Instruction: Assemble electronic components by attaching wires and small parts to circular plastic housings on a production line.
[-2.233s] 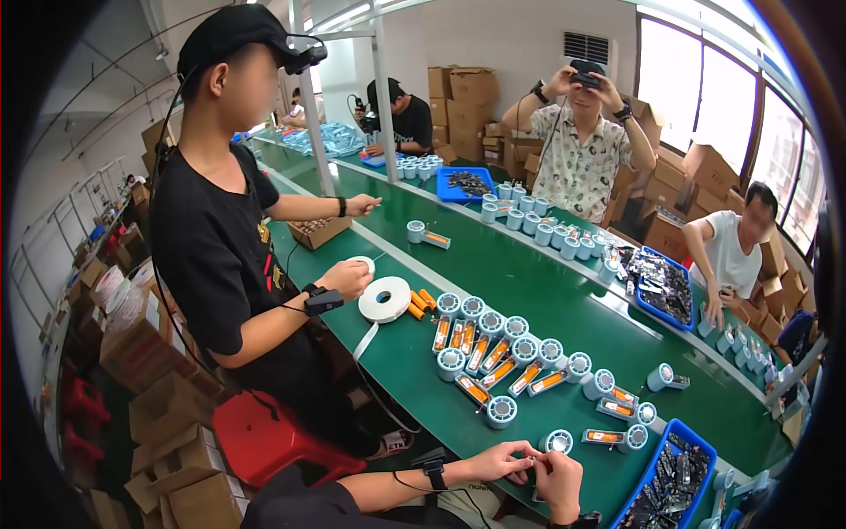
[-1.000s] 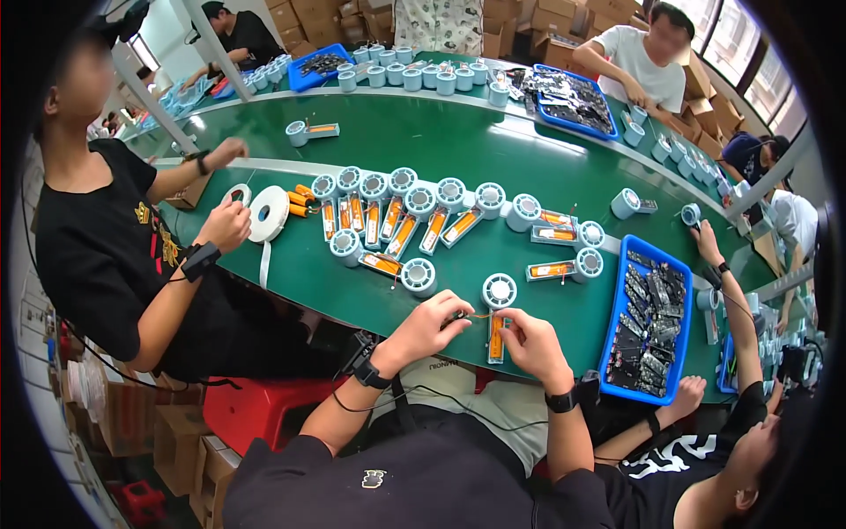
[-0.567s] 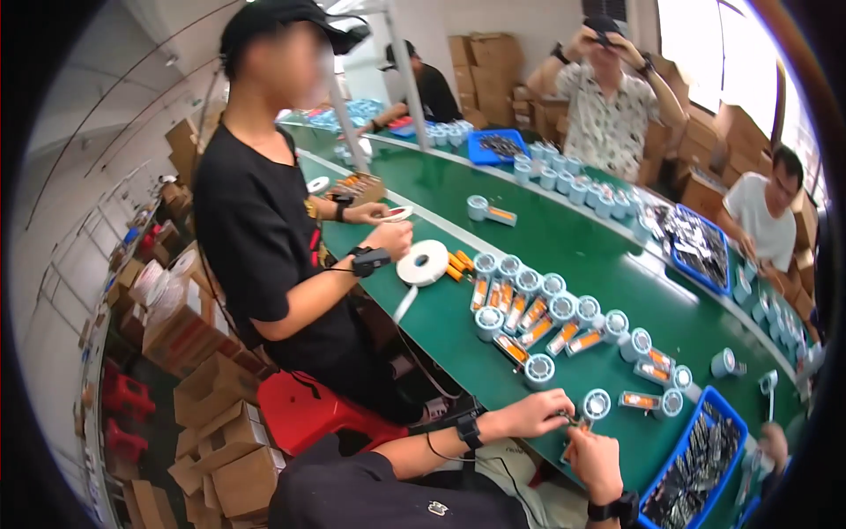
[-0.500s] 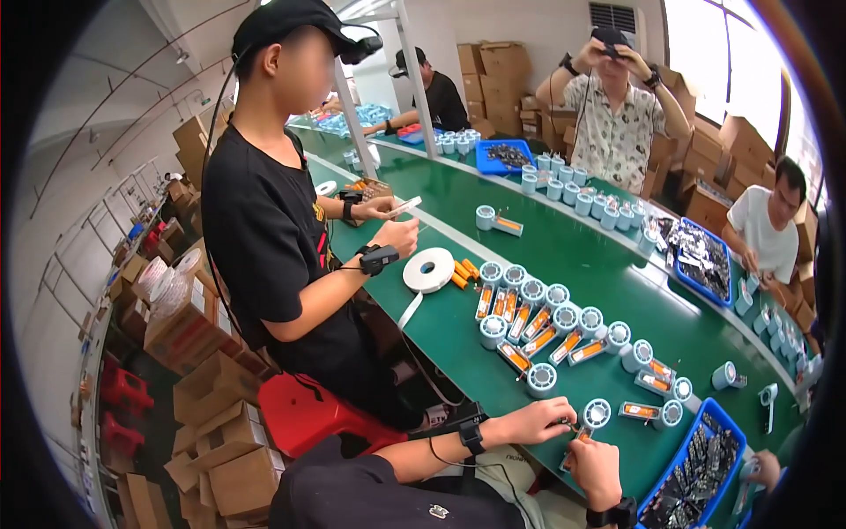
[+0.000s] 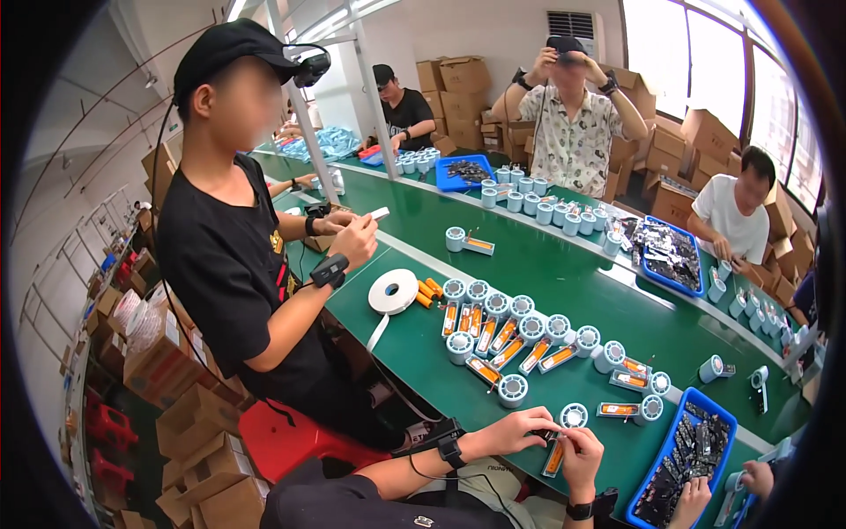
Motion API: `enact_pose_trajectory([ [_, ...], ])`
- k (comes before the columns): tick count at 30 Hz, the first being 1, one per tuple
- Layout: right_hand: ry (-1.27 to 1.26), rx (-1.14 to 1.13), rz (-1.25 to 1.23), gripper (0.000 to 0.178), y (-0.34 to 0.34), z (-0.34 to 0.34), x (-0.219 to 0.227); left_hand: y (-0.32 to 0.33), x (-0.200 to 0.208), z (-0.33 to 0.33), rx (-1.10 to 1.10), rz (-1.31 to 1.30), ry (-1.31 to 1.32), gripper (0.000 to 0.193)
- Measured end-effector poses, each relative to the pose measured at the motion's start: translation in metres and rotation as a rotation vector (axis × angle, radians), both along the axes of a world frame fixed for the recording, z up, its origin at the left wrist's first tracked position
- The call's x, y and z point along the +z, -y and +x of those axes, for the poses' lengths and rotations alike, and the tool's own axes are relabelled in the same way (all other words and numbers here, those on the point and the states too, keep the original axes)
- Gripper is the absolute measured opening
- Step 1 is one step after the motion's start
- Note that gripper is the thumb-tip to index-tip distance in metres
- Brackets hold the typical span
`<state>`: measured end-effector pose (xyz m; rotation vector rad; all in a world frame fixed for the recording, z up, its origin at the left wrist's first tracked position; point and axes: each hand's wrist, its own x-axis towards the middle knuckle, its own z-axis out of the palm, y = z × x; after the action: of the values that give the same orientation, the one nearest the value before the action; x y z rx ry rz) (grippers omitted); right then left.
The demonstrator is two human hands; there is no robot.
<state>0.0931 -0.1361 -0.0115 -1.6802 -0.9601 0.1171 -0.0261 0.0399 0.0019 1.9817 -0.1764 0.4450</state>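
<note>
Low in the head view, both my hands meet over a light-blue handheld fan (image 5: 574, 415) lying on the green table. Its round grille points up, and its open handle shows an orange battery (image 5: 553, 459). Between thumb and fingers, my left hand (image 5: 515, 434) pinches a small dark circuit board (image 5: 545, 435) beside the fan head. My right hand (image 5: 582, 456) is closed too, its fingertips pinched together by the board's right end. What those fingertips hold is too small to make out.
Several similar fans (image 5: 531, 328) lie ahead on the green table (image 5: 423, 375). A blue tray (image 5: 636, 502) of dark circuit boards stands at right, with another person's hand (image 5: 693, 501) in it. Left of the fans are a white tape roll (image 5: 393, 291) and a standing person (image 5: 220, 238).
The view has shifted, moving the scene leftward. My right hand has gone from the fan's handle up to the board by my left fingers. Another person's hand has come into the blue tray.
</note>
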Motion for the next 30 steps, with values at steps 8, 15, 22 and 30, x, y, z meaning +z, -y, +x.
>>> enact_pose_trajectory([
  [8, 0.171, 0.018, -0.003, 0.013, -0.002, -0.005, 0.007, 0.006, -0.005, 0.003, 0.025, -0.043, 0.043, 0.040],
  [15, 0.208, 0.048, -0.010, 0.011, -0.009, 0.000, 0.015, 0.002, 0.003, 0.010, 0.138, -0.059, 0.046, 0.039],
  [22, 0.111, 0.065, 0.046, 0.010, -0.006, -0.001, 0.011, 0.011, -0.004, 0.008, 0.205, -0.158, -0.066, 0.040],
  [30, 0.208, 0.032, 0.033, 0.010, -0.007, 0.002, 0.007, 0.012, -0.007, 0.006, 0.167, -0.079, -0.047, 0.041],
])
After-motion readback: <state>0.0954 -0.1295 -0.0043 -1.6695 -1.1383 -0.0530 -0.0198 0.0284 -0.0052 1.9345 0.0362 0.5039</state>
